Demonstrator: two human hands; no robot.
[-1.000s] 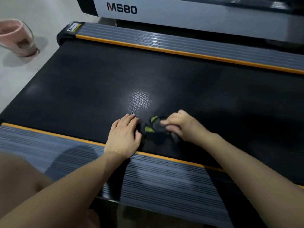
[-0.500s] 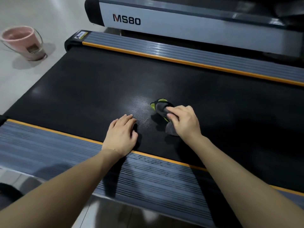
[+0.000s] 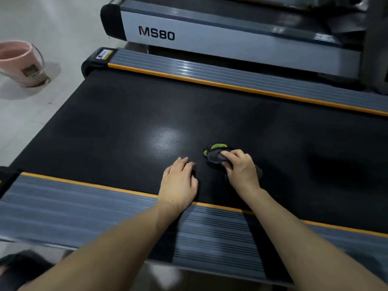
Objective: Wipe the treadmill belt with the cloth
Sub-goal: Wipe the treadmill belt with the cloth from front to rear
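- My right hand has its grip clamped on the dark grey and lime-green cloth, pressed on the black textured treadmill belt.
- My left hand lies flat, fingers spread apart, at the belt's near edge.

Premises appear to be a gym or fitness room. Two treadmills stand side by side on a pale hard floor: the near treadmill belt with orange-edged grey side rails, and a second unit marked "MS80". A pink bucket stands on the floor beside them.
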